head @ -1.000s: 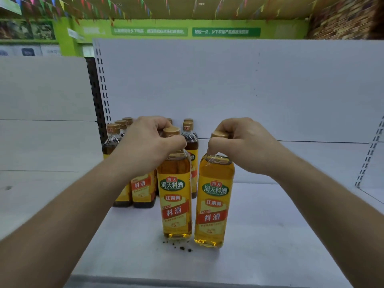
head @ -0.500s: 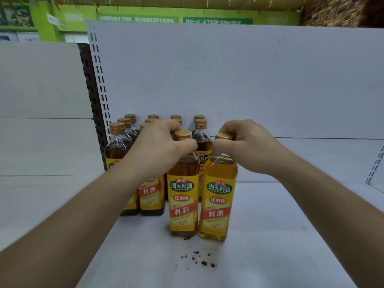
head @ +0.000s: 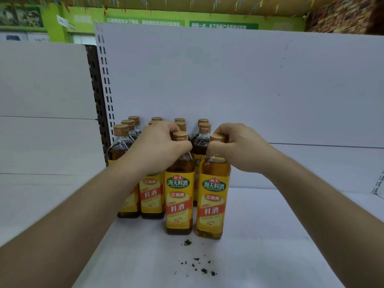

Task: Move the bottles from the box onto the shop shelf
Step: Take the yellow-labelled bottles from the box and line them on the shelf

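Two amber bottles with yellow labels and gold caps stand side by side on the white shelf. My left hand grips the neck of the left bottle. My right hand grips the neck of the right bottle. Right behind them, several matching bottles stand in rows against the shelf's back panel. The box is out of view.
A perforated upright post bounds the shelf bay on the left, with another white shelf section beyond it. Dark crumbs lie on the shelf in front of the bottles. Bare shelf surface stretches to the right.
Both hands have pushed the two held bottles farther back on the shelf, up against the rows behind. The dark crumbs now lie exposed in front of them.
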Tool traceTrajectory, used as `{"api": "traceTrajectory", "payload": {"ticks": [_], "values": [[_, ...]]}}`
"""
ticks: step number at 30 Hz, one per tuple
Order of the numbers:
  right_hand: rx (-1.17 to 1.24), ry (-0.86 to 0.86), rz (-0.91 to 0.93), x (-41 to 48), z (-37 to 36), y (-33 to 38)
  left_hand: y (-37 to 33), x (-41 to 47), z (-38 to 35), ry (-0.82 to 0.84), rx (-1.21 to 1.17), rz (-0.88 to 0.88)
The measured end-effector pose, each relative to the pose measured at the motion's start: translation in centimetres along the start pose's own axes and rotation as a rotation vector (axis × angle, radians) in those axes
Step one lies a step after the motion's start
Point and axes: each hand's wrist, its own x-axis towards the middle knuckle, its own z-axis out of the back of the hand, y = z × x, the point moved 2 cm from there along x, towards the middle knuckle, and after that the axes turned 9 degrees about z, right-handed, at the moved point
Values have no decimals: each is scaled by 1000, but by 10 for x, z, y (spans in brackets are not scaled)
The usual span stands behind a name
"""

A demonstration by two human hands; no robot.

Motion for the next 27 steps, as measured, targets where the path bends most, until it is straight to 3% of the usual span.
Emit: {"api": "traceTrajectory", "payload": {"ticks": [14,27], "values": [[-124,34,-23,15,-6,-1,-8,14,6,-39,336,-60],[-183,18,-1,26,-15,-7,-9,27,3,-187,691,-100]]}}
